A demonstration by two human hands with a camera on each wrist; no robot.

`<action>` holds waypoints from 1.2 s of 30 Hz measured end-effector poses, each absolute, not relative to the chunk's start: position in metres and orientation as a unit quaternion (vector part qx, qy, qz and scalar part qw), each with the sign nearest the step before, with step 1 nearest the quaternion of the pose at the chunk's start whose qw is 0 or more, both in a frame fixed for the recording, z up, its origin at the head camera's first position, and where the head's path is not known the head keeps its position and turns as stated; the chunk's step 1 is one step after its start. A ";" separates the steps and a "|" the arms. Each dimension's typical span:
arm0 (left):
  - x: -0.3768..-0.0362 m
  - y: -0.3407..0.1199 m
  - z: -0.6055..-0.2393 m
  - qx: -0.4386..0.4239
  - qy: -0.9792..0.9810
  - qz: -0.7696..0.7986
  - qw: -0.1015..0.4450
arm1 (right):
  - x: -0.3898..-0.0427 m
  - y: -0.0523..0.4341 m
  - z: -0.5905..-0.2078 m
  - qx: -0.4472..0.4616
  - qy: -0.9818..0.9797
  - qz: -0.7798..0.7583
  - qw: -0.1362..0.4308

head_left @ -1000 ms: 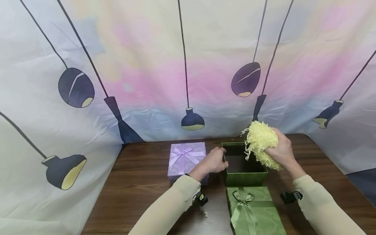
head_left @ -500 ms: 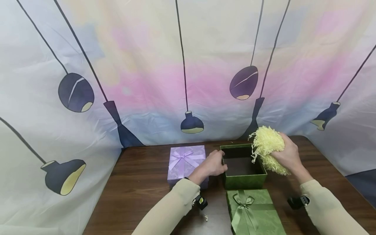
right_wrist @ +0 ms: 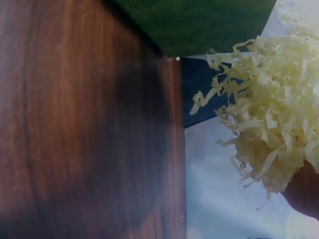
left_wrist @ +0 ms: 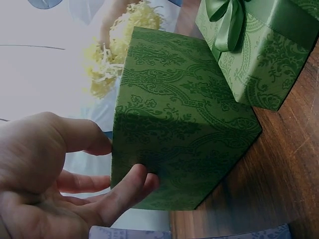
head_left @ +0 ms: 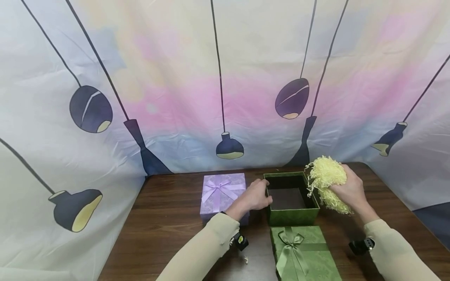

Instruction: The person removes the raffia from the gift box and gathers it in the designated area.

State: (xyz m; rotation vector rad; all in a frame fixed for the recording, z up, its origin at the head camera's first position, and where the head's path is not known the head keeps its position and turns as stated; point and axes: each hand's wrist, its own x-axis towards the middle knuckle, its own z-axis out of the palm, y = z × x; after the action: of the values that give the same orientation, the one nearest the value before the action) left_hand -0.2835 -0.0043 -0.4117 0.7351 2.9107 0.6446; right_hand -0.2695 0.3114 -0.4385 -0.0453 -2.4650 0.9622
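Note:
My left hand [head_left: 256, 195] grips the left wall of an open green gift box [head_left: 293, 217]. In the left wrist view some fingers [left_wrist: 124, 194] lie against the box's patterned outer side, while others reach past its rim. The dark inside shows a bare floor. Over the box's right edge, my right hand [head_left: 351, 188] holds a fluffy wad of pale yellow shredded paper [head_left: 326, 171]. Loose strands of the shredded paper [right_wrist: 279, 114] hang out in the right wrist view. In front of the box lies its green lid [head_left: 309, 253], with a ribbon bow.
Left of the green box stands a closed lilac gift box [head_left: 223, 191] with a bow. A small scrap of shredded paper [head_left: 246, 260] lies on the brown wooden table [head_left: 158, 230]. Behind the table hangs a cloth backdrop [head_left: 175, 78] printed with lamps.
My right hand has moved right and slightly down with the shredded paper, uncovering more of the box's inside. The left hand keeps its hold on the wall.

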 end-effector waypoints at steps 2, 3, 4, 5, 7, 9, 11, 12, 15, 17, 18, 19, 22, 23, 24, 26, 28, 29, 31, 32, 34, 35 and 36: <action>-0.283 -0.005 -0.412 0.238 0.948 0.210 0.038 | -0.269 0.314 -0.442 -0.020 -0.906 0.349 0.237; -0.283 -0.005 -0.412 0.236 0.948 0.212 0.039 | -0.269 0.315 -0.443 -0.023 -0.908 0.349 0.231; -0.283 -0.005 -0.412 0.235 0.948 0.212 0.042 | -0.269 0.316 -0.445 -0.026 -0.909 0.350 0.225; -0.282 -0.005 -0.412 0.234 0.948 0.212 0.044 | -0.269 0.317 -0.447 -0.029 -0.910 0.351 0.219; -0.282 -0.006 -0.411 0.231 0.948 0.214 0.048 | -0.269 0.318 -0.451 -0.036 -0.911 0.354 0.210; -0.282 -0.006 -0.411 0.230 0.948 0.216 0.047 | -0.270 0.320 -0.454 -0.040 -0.911 0.354 0.209; -0.282 -0.006 -0.410 0.230 0.947 0.218 0.046 | -0.271 0.321 -0.456 -0.041 -0.911 0.353 0.209; -0.282 -0.006 -0.410 0.230 0.947 0.218 0.045 | -0.271 0.321 -0.457 -0.041 -0.912 0.352 0.208; -0.283 -0.006 -0.410 0.231 0.947 0.218 0.046 | -0.271 0.323 -0.460 -0.043 -0.916 0.345 0.199; -0.283 -0.006 -0.409 0.232 0.947 0.219 0.048 | -0.271 0.325 -0.461 -0.044 -0.920 0.341 0.189; -0.283 -0.006 -0.409 0.232 0.947 0.218 0.048 | -0.271 0.325 -0.462 -0.044 -0.922 0.339 0.185; -0.283 -0.006 -0.409 0.233 0.947 0.218 0.048 | -0.271 0.326 -0.463 -0.044 -0.923 0.336 0.180; -0.283 -0.005 -0.410 0.234 0.946 0.219 0.047 | -0.271 0.327 -0.465 -0.043 -0.928 0.332 0.162; -0.283 -0.005 -0.410 0.233 0.946 0.218 0.048 | -0.271 0.328 -0.465 -0.042 -0.930 0.331 0.152; -0.283 -0.005 -0.410 0.233 0.947 0.218 0.049 | -0.271 0.328 -0.465 -0.042 -0.932 0.330 0.142; -0.283 -0.005 -0.411 0.232 0.947 0.218 0.050 | -0.270 0.329 -0.466 -0.041 -0.936 0.327 0.122; -0.283 -0.005 -0.411 0.231 0.947 0.216 0.050 | -0.270 0.330 -0.467 -0.037 -0.940 0.323 0.104; -0.283 -0.005 -0.411 0.231 0.947 0.218 0.050 | -0.270 0.330 -0.467 -0.034 -0.942 0.321 0.094; -0.282 -0.005 -0.410 0.231 0.947 0.219 0.048 | -0.270 0.331 -0.467 -0.027 -0.946 0.314 0.082; -0.282 -0.005 -0.409 0.231 0.946 0.220 0.048 | -0.270 0.331 -0.468 -0.022 -0.948 0.308 0.077; -0.282 -0.006 -0.408 0.233 0.946 0.220 0.048 | -0.270 0.332 -0.469 -0.012 -0.952 0.297 0.070; -0.282 -0.005 -0.408 0.234 0.946 0.220 0.048 | -0.270 0.332 -0.469 -0.007 -0.955 0.290 0.065; -0.282 -0.006 -0.408 0.234 0.946 0.220 0.049 | -0.269 0.332 -0.470 -0.004 -0.957 0.282 0.061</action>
State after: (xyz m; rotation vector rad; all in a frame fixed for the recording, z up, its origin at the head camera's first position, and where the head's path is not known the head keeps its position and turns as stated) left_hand -0.2821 -0.0055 -0.4079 0.7145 2.8816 0.6695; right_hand -0.2693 0.3325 -0.4695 -0.0110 -2.8967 0.8534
